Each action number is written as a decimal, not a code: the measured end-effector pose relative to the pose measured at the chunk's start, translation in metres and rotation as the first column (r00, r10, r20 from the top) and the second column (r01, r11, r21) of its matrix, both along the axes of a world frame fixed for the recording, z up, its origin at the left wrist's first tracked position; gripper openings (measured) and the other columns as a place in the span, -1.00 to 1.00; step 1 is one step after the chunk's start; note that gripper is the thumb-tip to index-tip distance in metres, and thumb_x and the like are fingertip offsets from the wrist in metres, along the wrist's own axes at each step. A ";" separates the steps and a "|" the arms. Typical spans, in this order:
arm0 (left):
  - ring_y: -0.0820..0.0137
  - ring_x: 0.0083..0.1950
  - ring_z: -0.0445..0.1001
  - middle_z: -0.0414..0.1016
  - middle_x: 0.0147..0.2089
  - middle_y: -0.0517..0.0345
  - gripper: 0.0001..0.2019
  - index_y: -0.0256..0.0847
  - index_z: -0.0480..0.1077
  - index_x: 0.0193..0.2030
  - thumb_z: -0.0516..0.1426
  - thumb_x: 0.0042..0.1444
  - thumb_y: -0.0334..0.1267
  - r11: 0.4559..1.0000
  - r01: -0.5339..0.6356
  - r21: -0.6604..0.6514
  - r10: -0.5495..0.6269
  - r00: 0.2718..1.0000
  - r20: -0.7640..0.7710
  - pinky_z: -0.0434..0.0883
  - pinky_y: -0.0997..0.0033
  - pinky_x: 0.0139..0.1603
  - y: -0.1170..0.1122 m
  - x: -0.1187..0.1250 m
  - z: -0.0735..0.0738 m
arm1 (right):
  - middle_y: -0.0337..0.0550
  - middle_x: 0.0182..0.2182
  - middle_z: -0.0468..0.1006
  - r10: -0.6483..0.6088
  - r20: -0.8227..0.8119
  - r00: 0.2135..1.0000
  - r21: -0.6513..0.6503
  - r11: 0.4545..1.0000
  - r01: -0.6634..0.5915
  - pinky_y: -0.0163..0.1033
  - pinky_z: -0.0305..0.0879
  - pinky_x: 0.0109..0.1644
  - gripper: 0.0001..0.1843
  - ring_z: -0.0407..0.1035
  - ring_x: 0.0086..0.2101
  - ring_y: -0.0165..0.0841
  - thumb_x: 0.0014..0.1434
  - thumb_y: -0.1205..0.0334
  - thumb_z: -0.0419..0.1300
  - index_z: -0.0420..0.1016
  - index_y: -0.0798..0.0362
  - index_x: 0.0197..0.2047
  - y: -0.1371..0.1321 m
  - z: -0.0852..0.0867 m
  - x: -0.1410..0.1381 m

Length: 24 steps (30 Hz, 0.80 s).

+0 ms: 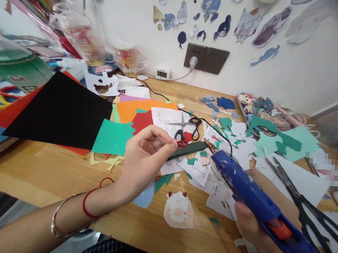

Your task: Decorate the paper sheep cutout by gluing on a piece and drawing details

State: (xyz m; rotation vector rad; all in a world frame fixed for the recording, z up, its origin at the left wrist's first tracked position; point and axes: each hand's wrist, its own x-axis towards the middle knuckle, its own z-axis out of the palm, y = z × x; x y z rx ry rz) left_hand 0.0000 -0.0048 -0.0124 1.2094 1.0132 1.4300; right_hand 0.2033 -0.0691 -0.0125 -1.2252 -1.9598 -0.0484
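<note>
My left hand [144, 155] pinches a small dark red paper piece [181, 143] between thumb and fingers above the wooden table [40, 168]. My right hand [255, 219] grips a blue hot glue gun [256, 200]; its metal nozzle [210, 145] points toward the red piece, a short gap away. A dark green strip [188, 150] lies just under the red piece. A cut-out paper figure with a white beard [179, 210] lies on the table below my left hand.
Black [61, 112], orange [141, 108], red and green paper sheets lie at left. Small scissors [186, 127] rest on a printed sheet; large black scissors [304, 207] lie at right. Paper scraps cover the middle. A black cord [214, 131] runs across the table.
</note>
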 end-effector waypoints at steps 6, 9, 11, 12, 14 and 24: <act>0.63 -0.38 0.45 0.44 -0.46 0.28 -0.89 -0.26 0.34 -0.44 0.22 0.01 -0.43 0.995 0.091 -0.039 -0.091 0.996 0.005 0.38 0.78 -0.36 0.003 -0.001 0.001 | 0.01 -0.14 0.45 0.042 0.338 0.940 0.031 0.998 -0.056 -0.25 0.34 -0.18 -0.74 0.40 -0.17 -0.23 0.21 0.30 0.08 0.25 0.11 -0.02 0.011 -0.006 0.034; 0.61 -0.34 0.49 0.48 -0.43 0.26 -0.90 -0.26 0.36 -0.42 0.22 0.01 -0.44 0.989 0.143 -0.044 -0.141 0.990 0.028 0.41 0.77 -0.31 0.003 -0.002 0.004 | 0.10 -0.10 0.40 -0.006 0.563 0.827 0.018 1.000 -0.005 -0.18 0.34 -0.19 -0.69 0.37 -0.17 -0.18 0.24 0.39 -0.10 0.22 0.17 0.04 0.014 -0.013 0.061; 0.59 -0.33 0.51 0.51 -0.41 0.22 -0.91 -0.26 0.37 -0.41 0.23 0.01 -0.42 0.982 0.185 -0.046 -0.184 0.982 0.032 0.43 0.74 -0.29 0.003 -0.003 0.005 | 0.12 -0.13 0.38 -0.015 0.666 0.745 -0.028 0.999 0.046 -0.13 0.35 -0.22 -0.66 0.35 -0.23 -0.16 0.20 0.38 -0.08 0.23 0.19 0.05 0.013 -0.019 0.077; 0.57 -0.32 0.51 0.51 -0.40 0.21 -0.91 -0.26 0.37 -0.40 0.23 0.01 -0.41 0.978 0.206 -0.042 -0.205 0.978 0.033 0.44 0.72 -0.28 0.002 -0.004 0.006 | 0.12 -0.14 0.36 -0.006 0.700 0.714 -0.070 0.995 0.077 -0.10 0.35 -0.23 -0.63 0.34 -0.24 -0.14 0.18 0.36 -0.05 0.22 0.19 0.07 0.012 -0.021 0.084; 0.54 -0.31 0.52 0.52 -0.38 0.18 -0.91 -0.26 0.38 -0.41 0.23 0.01 -0.40 0.967 0.251 -0.033 -0.250 0.968 0.036 0.45 0.68 -0.29 0.001 -0.004 0.007 | 0.12 -0.14 0.35 0.027 0.736 0.676 -0.159 0.978 0.135 -0.05 0.35 -0.23 -0.55 0.33 -0.26 -0.12 0.12 0.31 0.03 0.21 0.17 0.10 0.010 -0.026 0.095; 0.51 -0.37 0.50 0.51 -0.42 0.16 -0.84 -0.26 0.33 -0.37 0.26 -0.05 -0.36 0.823 0.531 -0.202 -0.518 0.847 0.120 0.39 0.60 -0.35 -0.012 0.009 0.005 | 0.00 -0.02 0.33 0.095 0.296 0.951 -0.381 0.924 0.026 -0.04 0.23 0.05 -0.62 0.26 -0.02 -0.22 0.20 0.41 -0.03 0.28 0.01 0.08 0.006 0.021 0.059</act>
